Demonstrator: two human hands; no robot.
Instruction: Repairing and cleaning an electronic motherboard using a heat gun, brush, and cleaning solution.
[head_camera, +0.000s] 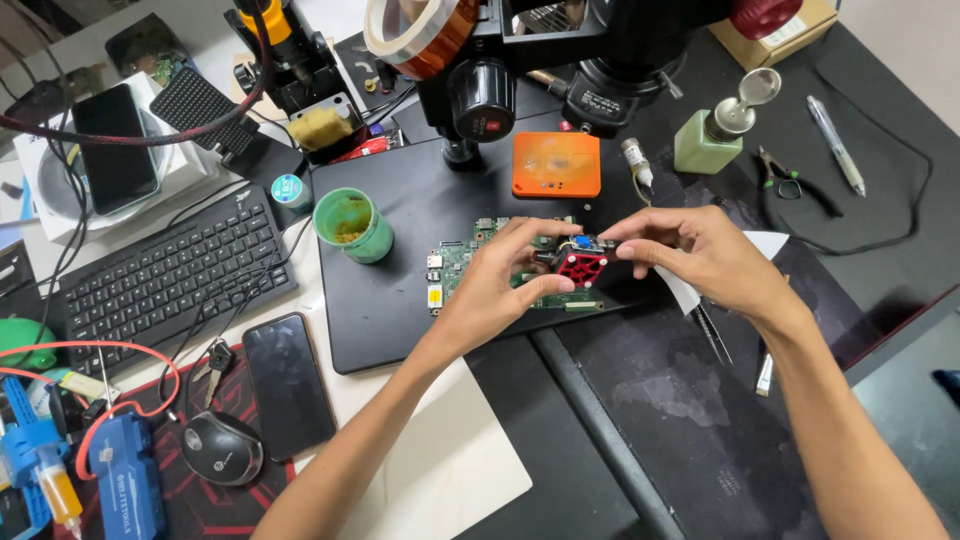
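Note:
A green circuit board (455, 262) lies on a black mat (380, 310) under a microscope. A small red fan (582, 267) sits over the board's right part. My left hand (500, 285) grips the fan's left side with thumb and fingers. From the right, my right hand (695, 250) pinches the fan's top right corner, where a small blue part shows. Both hands hold the fan just above or on the board; I cannot tell which.
An orange box (556, 164) and a green cup (352, 225) stand on the mat. A keyboard (165, 270), phone (288, 384) and mouse (222, 447) lie left. A green pump bottle (715, 135), cutters (790, 180) and pen (836, 143) are right. Tweezers (712, 330) lie under my right wrist.

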